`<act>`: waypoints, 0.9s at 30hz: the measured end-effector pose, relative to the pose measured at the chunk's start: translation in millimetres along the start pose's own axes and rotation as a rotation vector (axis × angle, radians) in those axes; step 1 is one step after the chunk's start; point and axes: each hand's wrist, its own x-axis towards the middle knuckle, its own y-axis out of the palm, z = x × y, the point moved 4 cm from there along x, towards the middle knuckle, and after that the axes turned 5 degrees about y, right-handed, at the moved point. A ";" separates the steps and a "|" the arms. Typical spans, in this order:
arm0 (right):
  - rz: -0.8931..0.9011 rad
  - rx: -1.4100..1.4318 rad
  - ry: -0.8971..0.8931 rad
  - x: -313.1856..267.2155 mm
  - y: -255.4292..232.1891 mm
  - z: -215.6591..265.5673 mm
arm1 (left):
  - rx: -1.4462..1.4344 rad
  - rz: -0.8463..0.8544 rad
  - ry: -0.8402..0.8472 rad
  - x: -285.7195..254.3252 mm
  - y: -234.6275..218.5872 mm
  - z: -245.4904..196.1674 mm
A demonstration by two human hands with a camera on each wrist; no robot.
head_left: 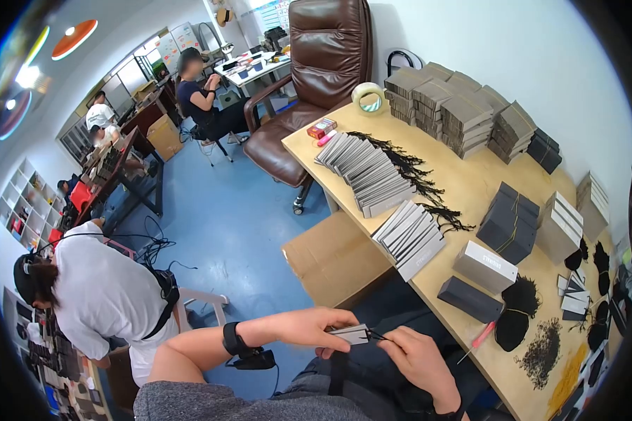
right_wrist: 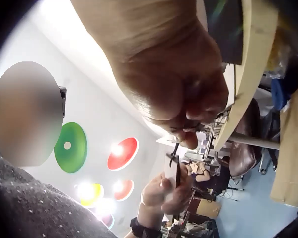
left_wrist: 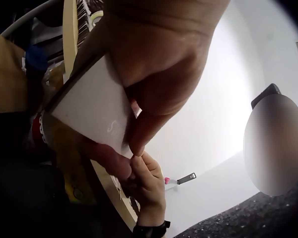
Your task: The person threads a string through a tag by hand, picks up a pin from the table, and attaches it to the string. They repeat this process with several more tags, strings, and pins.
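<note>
Head view: a small grey card (head_left: 351,334) is pinched flat between the curled fingers and thumb of the left hand (head_left: 328,328), low over the lap. A thin black string (head_left: 378,337) at the card's edge is pinched by the right hand (head_left: 418,359). Beyond, stacked cards (head_left: 409,237) lie on the wooden table (head_left: 470,182).

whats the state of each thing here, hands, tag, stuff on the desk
left hand: pinches the tag
right hand: fingers curled, pinching the black string at the tag's end
tag: held flat between both hands, above the lap
tape roll: lying flat on the desk
fanned tags: laid in overlapping rows, strings attached
brown chair: unoccupied
</note>
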 end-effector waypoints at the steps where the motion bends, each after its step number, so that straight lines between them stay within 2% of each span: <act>1: -0.017 -0.037 0.012 -2.8 -8.0 0.9 | 0.024 0.051 0.018 -2.5 -1.0 -1.9; 3: -0.030 -0.101 0.034 -7.7 -17.6 5.3 | 0.048 0.100 0.036 -6.5 -3.0 -0.6; 5: 0.007 -0.099 0.040 -10.0 -17.6 6.6 | 0.093 0.134 0.191 -9.1 -4.7 1.7; 6: 0.042 -0.097 0.052 -10.6 -16.6 6.1 | 0.094 0.131 0.193 -10.8 -8.3 0.3; 8: 0.056 -0.126 0.058 -10.0 -17.6 4.2 | 0.100 0.125 -0.008 -12.0 -20.1 -0.6; 10: 0.071 -0.153 0.067 -8.4 -18.8 0.1 | 0.054 0.057 0.020 -13.3 -24.4 -15.6; 12: -0.127 -0.022 -0.014 -2.9 -30.6 1.0 | -0.002 -0.023 0.037 -11.8 -32.2 -35.2; 13: -0.136 0.181 0.283 -0.8 -42.5 13.0 | -0.015 -0.021 0.027 -5.4 -36.7 -46.7; 15: -0.386 0.090 0.122 -0.6 -64.2 23.0 | 0.130 -0.184 0.175 13.5 -55.3 -87.9; 16: -0.460 0.107 0.065 -2.5 -74.3 33.2 | 0.095 -0.239 0.270 31.7 -69.6 -101.6; 17: -0.489 0.109 0.050 -7.0 -80.9 38.8 | 0.056 -0.292 0.363 52.4 -83.4 -116.0; 18: -0.520 0.109 0.028 -14.8 -86.0 41.3 | 0.107 -0.373 0.356 68.2 -92.4 -139.3; 19: -0.542 0.097 0.058 -26.2 -89.2 39.3 | 0.038 -0.337 0.452 87.9 -99.6 -158.9; 20: -0.507 0.055 0.039 -35.1 -90.1 39.3 | 0.048 -0.358 0.445 101.0 -103.1 -178.7; 21: -0.467 0.016 0.016 -42.8 -90.1 38.9 | 0.142 -0.448 0.447 118.5 -109.2 -192.8; 22: -0.482 0.013 0.031 -52.5 -90.2 36.2 | 0.212 -0.512 0.555 129.5 -105.4 -202.7; 24: -0.453 -0.029 0.141 -74.4 -85.1 27.3 | 0.531 -0.682 0.532 142.6 -94.8 -210.6; 26: -0.486 -0.075 0.178 -93.1 -82.1 20.7 | 0.771 -0.737 0.513 164.3 -79.8 -190.7; 27: -0.466 -0.083 0.219 -101.0 -79.6 16.0 | 0.890 -0.730 0.625 181.1 -74.1 -167.8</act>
